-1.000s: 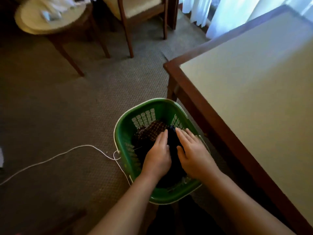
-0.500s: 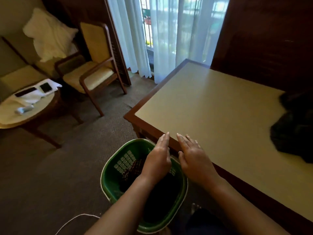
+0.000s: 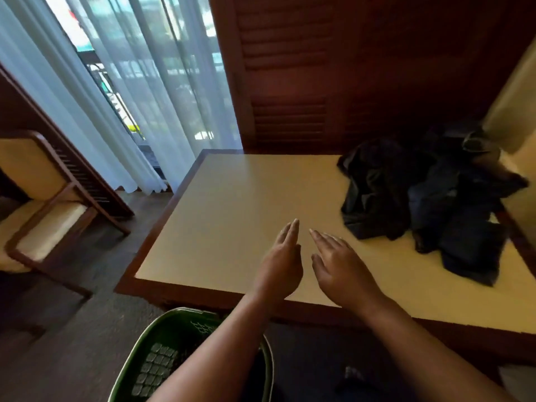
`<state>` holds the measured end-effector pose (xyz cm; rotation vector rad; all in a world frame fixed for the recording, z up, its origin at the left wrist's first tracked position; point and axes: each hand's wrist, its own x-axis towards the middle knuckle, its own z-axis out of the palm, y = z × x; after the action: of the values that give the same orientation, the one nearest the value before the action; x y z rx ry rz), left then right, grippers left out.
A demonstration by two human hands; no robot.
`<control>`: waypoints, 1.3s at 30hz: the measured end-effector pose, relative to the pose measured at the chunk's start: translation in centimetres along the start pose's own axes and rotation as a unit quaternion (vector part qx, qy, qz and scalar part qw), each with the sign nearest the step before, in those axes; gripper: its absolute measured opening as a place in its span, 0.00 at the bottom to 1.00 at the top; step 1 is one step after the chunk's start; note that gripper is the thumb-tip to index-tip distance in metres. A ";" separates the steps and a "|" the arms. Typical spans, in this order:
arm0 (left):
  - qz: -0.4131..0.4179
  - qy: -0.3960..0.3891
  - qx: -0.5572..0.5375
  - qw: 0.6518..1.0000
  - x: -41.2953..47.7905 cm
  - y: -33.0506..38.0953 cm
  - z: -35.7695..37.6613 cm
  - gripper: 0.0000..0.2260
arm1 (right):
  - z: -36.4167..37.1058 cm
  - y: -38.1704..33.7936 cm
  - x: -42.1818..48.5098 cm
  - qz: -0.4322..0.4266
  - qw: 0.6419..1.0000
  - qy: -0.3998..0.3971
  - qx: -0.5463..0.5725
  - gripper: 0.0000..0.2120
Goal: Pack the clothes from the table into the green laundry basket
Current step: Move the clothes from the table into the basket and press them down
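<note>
Starting at the left, one chair [image 3: 43, 210] with a dark wooden frame and pale cushions stood on the carpet, with sheer white curtains [image 3: 139, 97] hanging in soft folds behind it. One green basket [image 3: 162, 358] sat on the floor just below the near edge of the desk [image 3: 232, 204], its plastic wall pierced with a grid of small square holes and its rim rounded; the left forearm crossed over it. The desk was one flat rectangle, a smooth cream top bordered in dark wood. Two bare hands hovered over its near part, side by side and apart. The left hand [image 3: 282, 262] was flat, fingers straight and pressed together, holding nothing. The right hand [image 3: 342, 271] was open too, fingers slightly spread, also empty. Further right, a single heap of clothes [image 3: 420, 204] lay crumpled on the desk's far right part, dark blue and black soft fabric; how many pieces it held could not be told. Behind stood one dark slatted wooden panel [image 3: 290, 82].
</note>
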<state>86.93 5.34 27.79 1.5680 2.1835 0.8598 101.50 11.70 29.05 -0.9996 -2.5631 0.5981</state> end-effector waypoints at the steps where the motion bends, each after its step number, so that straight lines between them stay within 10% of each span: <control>1: 0.008 -0.009 -0.001 1.000 1.1 0.9 0.7 0.26 | -0.9 1.1 0.1 0.014 1.000 0.012 0.005 0.27; 16: 0.041 -0.121 0.017 0.992 18.1 13.7 11.1 0.28 | -12.7 22.2 5.3 0.175 0.980 0.090 0.041 0.29; 24: 0.034 -0.134 0.038 0.990 22.6 16.7 14.2 0.28 | -13.5 31.9 11.1 0.426 0.887 0.016 0.176 0.58; 29: -0.084 -0.131 -0.175 0.972 25.5 16.1 15.6 0.21 | -13.8 32.8 12.9 0.399 0.888 0.080 0.212 0.31; 32: -0.256 -0.108 -0.438 0.855 26.8 17.5 15.2 0.20 | -15.7 30.5 11.4 0.291 0.874 0.152 0.358 0.14; 36: -0.261 -0.249 -0.598 0.716 27.0 20.8 15.9 0.25 | -18.1 28.7 7.3 0.201 0.874 -0.060 0.438 0.20; 39: -0.270 -0.225 -0.486 0.800 26.5 22.2 18.4 0.30 | -18.9 30.4 5.6 0.190 0.902 -0.059 0.383 0.10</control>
<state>104.71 40.18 30.07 0.5066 1.3131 1.0126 122.88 40.87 31.16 -1.1595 -1.8949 1.6448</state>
